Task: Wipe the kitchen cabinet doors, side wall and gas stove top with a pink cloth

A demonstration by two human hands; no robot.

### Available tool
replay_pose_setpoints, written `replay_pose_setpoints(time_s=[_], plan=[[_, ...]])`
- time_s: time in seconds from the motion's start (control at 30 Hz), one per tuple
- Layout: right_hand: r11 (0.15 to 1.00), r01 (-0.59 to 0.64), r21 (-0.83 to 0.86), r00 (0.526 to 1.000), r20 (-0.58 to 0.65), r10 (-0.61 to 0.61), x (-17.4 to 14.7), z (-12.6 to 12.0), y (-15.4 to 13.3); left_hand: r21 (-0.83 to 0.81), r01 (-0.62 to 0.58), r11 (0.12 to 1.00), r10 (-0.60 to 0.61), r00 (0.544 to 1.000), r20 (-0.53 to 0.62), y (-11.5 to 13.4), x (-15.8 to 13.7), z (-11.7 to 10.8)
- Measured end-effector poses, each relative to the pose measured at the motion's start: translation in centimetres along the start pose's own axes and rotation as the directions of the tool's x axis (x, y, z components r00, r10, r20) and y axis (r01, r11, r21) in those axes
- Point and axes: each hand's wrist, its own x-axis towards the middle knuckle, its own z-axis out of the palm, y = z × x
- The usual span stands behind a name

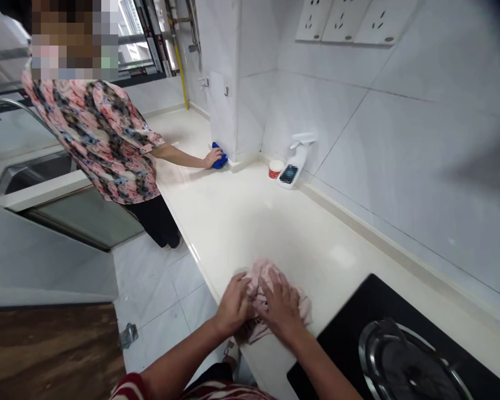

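Observation:
A crumpled pink cloth (pixel 263 278) lies on the cream countertop (pixel 250 222) near its front edge. My left hand (pixel 232 304) rests on the cloth's left side with its fingers curled over it. My right hand (pixel 282 306) presses flat on the cloth's middle, fingers spread. Both hands touch each other over the cloth. Part of the cloth is hidden under my palms.
A black gas hob (pixel 400 350) with a metal burner ring sits to the right of the cloth. A white spray bottle (pixel 295 161) and a small red-and-white cup (pixel 275 169) stand by the tiled wall. Another person in a floral shirt holds a blue cloth (pixel 220 156) against the far counter.

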Motion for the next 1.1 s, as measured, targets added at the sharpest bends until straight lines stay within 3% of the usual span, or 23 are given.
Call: replay_pose_setpoints(time_s=[0.07, 0.13, 0.2, 0.27, 0.33, 0.4, 0.47, 0.57, 0.67, 0.77, 0.9, 0.97, 1.03, 1.1], plan=[[0.998, 0.057, -0.005, 0.997, 0.053, -0.056, -0.7, 0.8, -1.9, 0.058, 0.001, 0.998, 0.008, 0.988, -0.155, -1.0, -0.9, -2.2], [0.977, 0.206, 0.058, 0.973, 0.093, -0.211, -1.0, 1.4, -3.8, 0.110, 0.003, 0.994, 0.024, 0.971, -0.240, -1.2, -1.2, -3.6], [0.914, 0.375, 0.154, 0.910, 0.128, -0.394, -0.2, 1.6, -6.0, 0.137, 0.015, 0.990, 0.023, 0.963, -0.270, -0.7, -1.3, -4.2], [0.822, 0.514, 0.247, 0.817, 0.153, -0.556, 1.8, 1.3, -8.2, 0.166, 0.019, 0.986, 0.031, 0.954, -0.298, 0.4, -1.5, -4.2], [0.739, 0.595, 0.317, 0.730, 0.172, -0.662, 4.9, 0.6, -9.6, 0.207, 0.009, 0.978, 0.061, 0.942, -0.329, 1.6, -1.8, -3.8], [0.705, 0.611, 0.360, 0.689, 0.197, -0.697, 8.4, -0.1, -10.1, 0.258, -0.009, 0.966, 0.098, 0.937, -0.336, 2.7, -2.3, -3.2], [0.750, 0.557, 0.357, 0.725, 0.231, -0.649, 12.0, -1.0, -9.6, 0.286, -0.031, 0.958, 0.121, 0.946, -0.301, 3.5, -2.7, -2.4], [0.879, 0.395, 0.269, 0.859, 0.231, -0.457, 16.3, -2.2, -8.1, 0.289, -0.056, 0.956, 0.127, 0.964, -0.232, 4.3, -3.2, -1.3], [0.955, 0.234, 0.183, 0.944, 0.190, -0.268, 17.8, -3.1, -6.4, 0.306, -0.052, 0.951, 0.113, 0.976, -0.188, 4.3, -3.5, -0.7], [0.972, 0.188, 0.141, 0.960, 0.181, -0.212, 15.3, -3.4, -5.0, 0.339, -0.018, 0.940, 0.095, 0.973, -0.211, 3.5, -3.6, -0.8], [0.939, 0.297, 0.175, 0.927, 0.183, -0.327, 9.0, -3.0, -2.7, 0.367, -0.011, 0.930, 0.094, 0.973, -0.209, 1.5, -2.9, -0.2], [0.941, 0.277, 0.195, 0.928, 0.198, -0.315, 7.0, -3.0, -0.4, 0.379, -0.009, 0.925, 0.084, 0.980, -0.181, 0.5, -2.0, 0.7], [0.983, 0.096, 0.156, 0.961, 0.243, -0.133, 6.6, -3.6, 3.6, 0.401, -0.040, 0.915, 0.098, 0.987, -0.126, -0.1, -0.9, 2.0], [0.980, -0.185, 0.069, 0.951, 0.265, 0.161, 7.3, -4.9, 9.0, 0.437, -0.108, 0.893, 0.132, 0.991, -0.025, -0.4, 0.1, 3.1]])
